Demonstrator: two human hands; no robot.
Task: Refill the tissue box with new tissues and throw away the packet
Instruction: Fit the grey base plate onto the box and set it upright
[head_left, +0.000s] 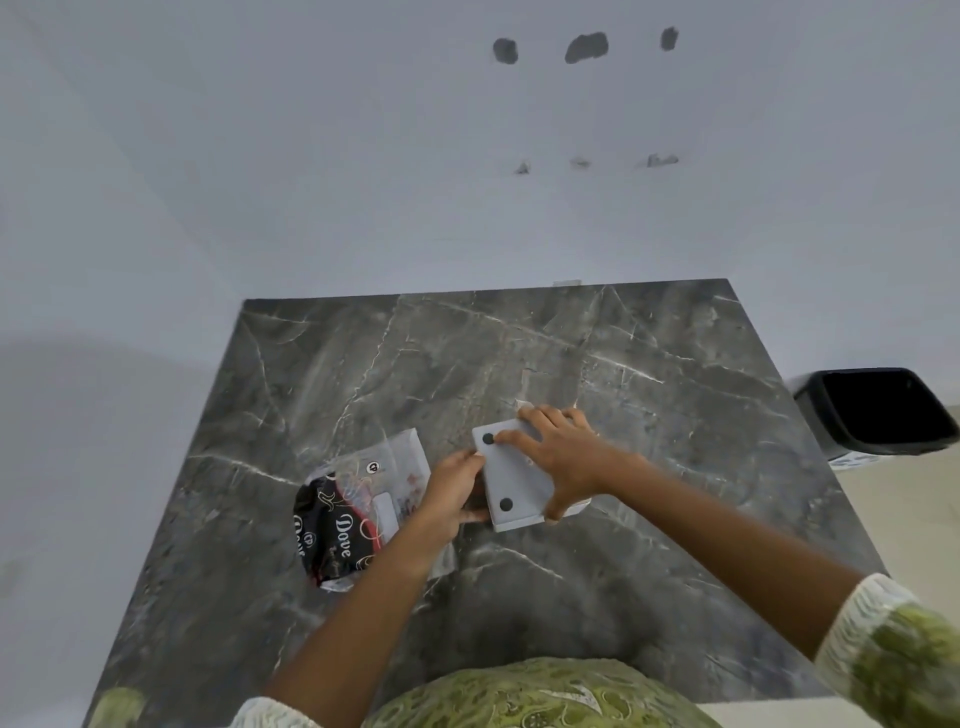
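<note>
A white tissue box (511, 480) lies upside down on the dark marble table (649, 364), its flat base panel with two black round feet facing up. My right hand (558, 454) presses on top of that panel, fingers spread over its far and right edges. My left hand (457, 491) grips the box's left side at the panel's edge. Left of the box lies the tissue packet (358, 509), clear plastic with a black "Dove" print, crumpled and flat on the table. Whether tissues sit inside the box is hidden.
A black waste bin (878, 410) stands on the floor past the table's right edge. A white wall runs behind the table. My green patterned clothing fills the bottom of the view.
</note>
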